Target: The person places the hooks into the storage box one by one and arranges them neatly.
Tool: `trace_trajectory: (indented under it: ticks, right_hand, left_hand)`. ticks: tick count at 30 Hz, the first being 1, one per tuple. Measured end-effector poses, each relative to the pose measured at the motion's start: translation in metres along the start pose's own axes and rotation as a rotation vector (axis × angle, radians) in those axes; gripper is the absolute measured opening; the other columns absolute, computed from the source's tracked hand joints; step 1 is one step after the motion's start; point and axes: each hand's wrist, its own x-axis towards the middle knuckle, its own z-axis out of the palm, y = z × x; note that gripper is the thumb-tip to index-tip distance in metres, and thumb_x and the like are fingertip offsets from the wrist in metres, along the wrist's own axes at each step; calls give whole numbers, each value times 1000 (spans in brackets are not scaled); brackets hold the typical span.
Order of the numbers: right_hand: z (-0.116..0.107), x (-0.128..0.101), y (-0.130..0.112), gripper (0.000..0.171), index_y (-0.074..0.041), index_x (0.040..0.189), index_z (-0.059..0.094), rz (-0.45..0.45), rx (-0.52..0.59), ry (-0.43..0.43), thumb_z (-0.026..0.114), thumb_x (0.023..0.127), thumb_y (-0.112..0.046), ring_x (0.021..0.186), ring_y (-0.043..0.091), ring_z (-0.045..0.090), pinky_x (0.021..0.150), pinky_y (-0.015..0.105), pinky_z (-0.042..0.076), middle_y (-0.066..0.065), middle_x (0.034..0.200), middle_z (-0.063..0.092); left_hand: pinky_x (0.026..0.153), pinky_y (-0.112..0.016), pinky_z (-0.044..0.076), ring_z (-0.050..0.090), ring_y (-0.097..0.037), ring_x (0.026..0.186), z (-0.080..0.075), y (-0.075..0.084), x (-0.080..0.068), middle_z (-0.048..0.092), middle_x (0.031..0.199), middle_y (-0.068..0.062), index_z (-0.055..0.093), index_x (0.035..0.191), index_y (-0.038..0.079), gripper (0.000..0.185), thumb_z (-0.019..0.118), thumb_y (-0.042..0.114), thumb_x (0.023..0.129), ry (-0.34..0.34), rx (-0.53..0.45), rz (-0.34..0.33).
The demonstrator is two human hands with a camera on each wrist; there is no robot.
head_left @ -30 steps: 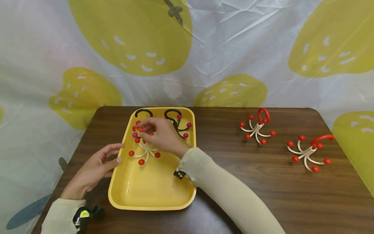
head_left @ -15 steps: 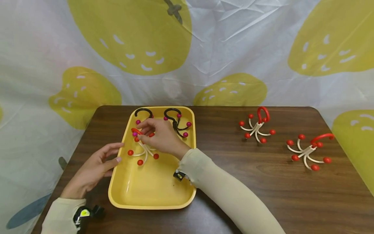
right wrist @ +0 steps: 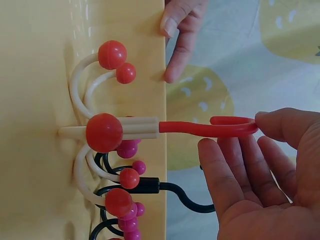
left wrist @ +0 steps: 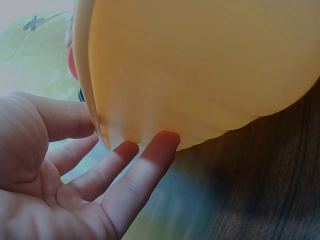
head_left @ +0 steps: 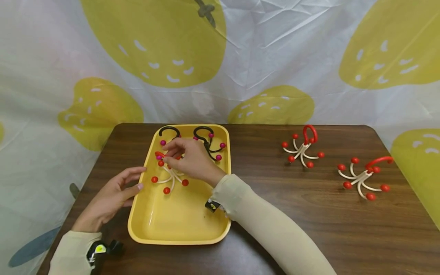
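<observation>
Left hand (head_left: pixel 111 196) flat on the table, fingers straight and slightly apart, tips touching the tray's (head_left: pixel 178 236) left wall, holding nothing. Tray has two black massagers (head_left: pixel 206 143) at its far end, hooks to the back. In front of them sits the white-and-red massager (head_left: pixel 170 177), standing on its ball-tipped legs on the tray floor, left half. My right hand (head_left: pixel 190 160) is over it; wrist view shows my fingertips (right wrist: pixel 267 122) touching the end of its red loop handle (right wrist: pixel 210 126), other fingers loose and apart, so I can't tell if that's a real pinch or just contact. Long axis runs from leg cluster to handle, handle pointing toward the tray's left rim and a bit to the back. Judging progress: three in the tray, this one looks about placed. Two more red ones (head_left: pixel 302 149) (head_left: pixel 362 177) wait on the table, right, well apart from the tray.
</observation>
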Motion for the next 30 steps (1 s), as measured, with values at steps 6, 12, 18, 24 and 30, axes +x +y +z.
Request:
trace_trajectory:
  ticks: [6,12,18,24,30]
  right_hand:
    - [-7,-1,-1,21,-9,112,78,-20,-7,17,81,92,-15,82,5,72,76,19,58,2,95,79]
    - [-18,-4,3,22,-4,113,77,-24,37,45,80,93,-10,85,11,72,83,34,62,7,97,79]
    - [-32,-10,2,22,-4,114,77,-18,63,71,79,94,-11,86,14,73,81,31,63,8,100,79]
    - [-50,-16,1,20,-2,113,78,-30,112,139,79,93,-7,86,17,75,82,33,64,11,101,79]
    - [-67,-23,-1,20,-3,111,78,-36,102,196,80,93,-9,88,17,75,82,34,64,10,103,80]
  left_hand:
    - [82,-48,67,72,-24,112,1,1,1,44,156,-29,37,160,8,59,63,17,108,1,-1,-7]
    - [82,-48,67,73,-23,110,2,1,2,44,156,-29,37,160,8,59,62,16,108,3,-5,-7]
    - [81,-47,67,72,-19,107,2,0,-1,42,155,-29,36,160,7,58,61,14,108,2,-11,-5]
    - [81,-47,67,72,-20,109,1,0,-2,41,156,-29,36,160,7,58,61,14,108,0,-8,2]
    - [81,-47,67,73,-20,107,1,0,0,42,155,-30,36,160,6,58,61,13,108,-8,-15,11]
